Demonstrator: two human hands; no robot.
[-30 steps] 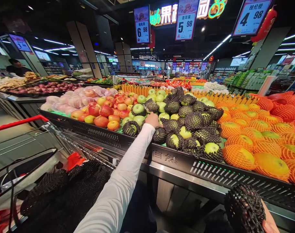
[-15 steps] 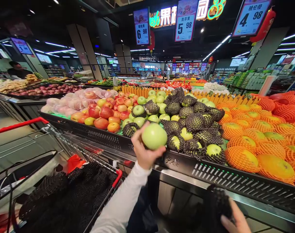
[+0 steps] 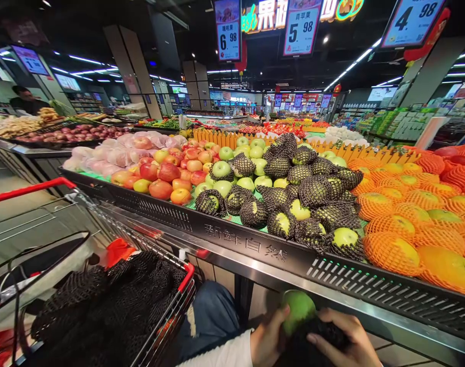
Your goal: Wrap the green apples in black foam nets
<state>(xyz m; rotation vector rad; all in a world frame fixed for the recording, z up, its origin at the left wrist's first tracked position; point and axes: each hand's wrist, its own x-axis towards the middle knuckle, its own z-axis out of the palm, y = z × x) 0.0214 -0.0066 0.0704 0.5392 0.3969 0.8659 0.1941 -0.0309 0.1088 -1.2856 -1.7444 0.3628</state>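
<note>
Low in front of the display, my left hand (image 3: 268, 336) is closed around a green apple (image 3: 298, 308). Close beside it, my right hand (image 3: 349, 334) grips a black foam net sleeve (image 3: 312, 339) with thumb and fingers. The sleeve's mouth is against the lower side of the apple, whose upper part shows bare; how far the sleeve covers it I cannot tell. Above both hands is the black display tray (image 3: 232, 237), holding bare green apples (image 3: 222, 187) and several green apples in black net sleeves (image 3: 316, 188).
A shopping cart (image 3: 188, 278) at left holds a pile of black net sleeves (image 3: 113, 306). Red apples (image 3: 167, 173) lie left of the green ones, and orange-netted fruit (image 3: 392, 229) lies right. The counter's metal edge (image 3: 224, 257) runs just beyond my hands. A person (image 3: 24, 99) is far left.
My left hand has brought the green apple down and right, from in front of the tray to my right hand. The black sleeve now meets the apple. The view has shifted slightly.
</note>
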